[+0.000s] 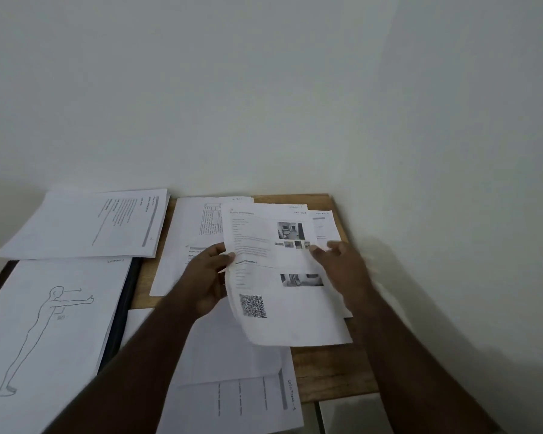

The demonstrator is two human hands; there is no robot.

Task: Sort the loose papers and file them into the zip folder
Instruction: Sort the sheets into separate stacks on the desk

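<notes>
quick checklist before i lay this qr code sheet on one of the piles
1. Sheet held: ok. The left hand pinches the left edge of the QR code sheet.
2. Right hand free to help: ok. Its fingers lie straight on the sheet's right side; it is blurred.
3. Section label read: cannot tell. The sheet's print is too small to read.
4. Piles kept apart: ok. The figure drawing pile and the far left pile lie apart from the centre stack.
5. Zip folder ready: cannot tell. Only a dark edge shows under the drawing pile.
6. Near sheet: not ok. It overhangs the wooden table.
</notes>
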